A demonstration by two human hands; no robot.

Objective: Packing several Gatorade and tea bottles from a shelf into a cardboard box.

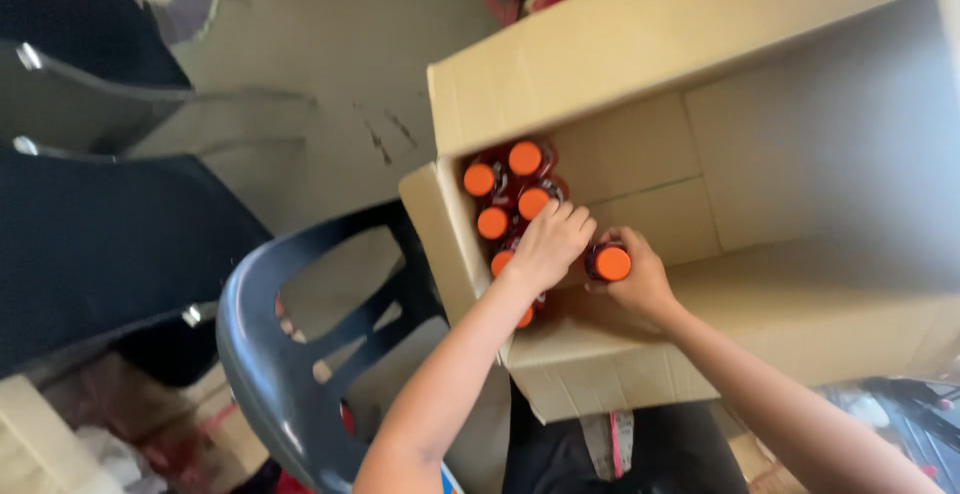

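Two hands are down in the box (640, 44) right now, both busy with bottles. Right hand (640, 279) has its grip wrapped around one bottle (609, 262) just under the orange cap, sitting at about 3 o'clock from the packed cluster (510, 189) in the box's left corner. Left hand (548, 244) rests fingers-down on top of that cluster, grip curled loosely over the caps; can't tell if it's actually clamped on one. My guess is these are full drinks, so fairly heavy for their size, stiff plastic, smooth and maybe a bit slippery, so grabbing at the neck below the cap looks smartest. Both forearms come in from 6 o'clock, wrists bent down over the box edge, next to a dark chair (270, 354).
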